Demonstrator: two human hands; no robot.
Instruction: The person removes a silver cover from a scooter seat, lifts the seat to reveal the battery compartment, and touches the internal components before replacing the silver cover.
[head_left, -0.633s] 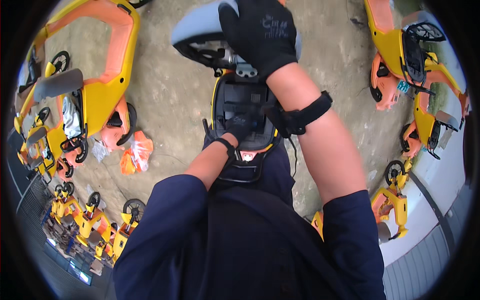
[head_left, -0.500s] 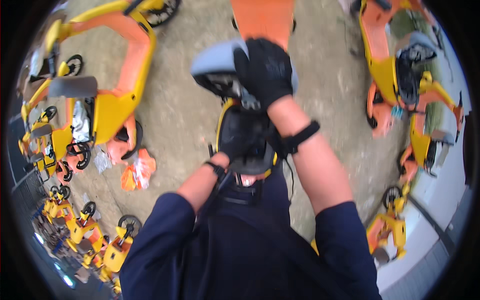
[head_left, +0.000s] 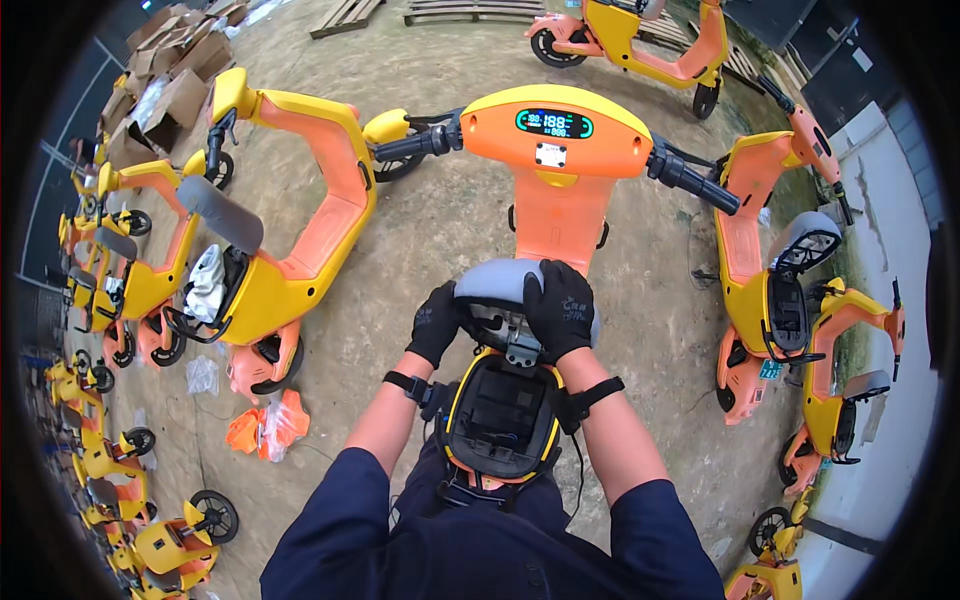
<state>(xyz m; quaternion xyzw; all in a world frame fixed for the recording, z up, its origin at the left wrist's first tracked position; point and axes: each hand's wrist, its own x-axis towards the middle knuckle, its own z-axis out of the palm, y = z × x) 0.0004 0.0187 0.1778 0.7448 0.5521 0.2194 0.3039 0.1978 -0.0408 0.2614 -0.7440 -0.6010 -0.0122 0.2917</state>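
In front of me a yellow and orange electric scooter has its grey padded seat [head_left: 497, 280] tipped up on a metal hinge [head_left: 521, 347]. My left hand [head_left: 435, 322], in a black glove, grips the left edge of the seat. The fingers of my black-gloved right hand [head_left: 560, 308] are bent over the seat's right part, holding it. Below the seat, close to my body, the black storage compartment [head_left: 497, 405] lies open, with dark items inside that I cannot make out. Beyond it, the handlebar panel [head_left: 553, 124] shows a lit display.
Similar scooters stand in rows, one close at left [head_left: 240, 270], another at right [head_left: 775, 250] with its seat raised. Orange and clear plastic bags [head_left: 270, 428] lie on the concrete floor [head_left: 350, 350]. Cardboard boxes [head_left: 175, 105] and wooden pallets [head_left: 470, 10] are at the back.
My left hand has gone from inside the compartment to the seat's left edge. My right hand remains on the raised seat. The view has tilted up, bringing in the handlebar and display.
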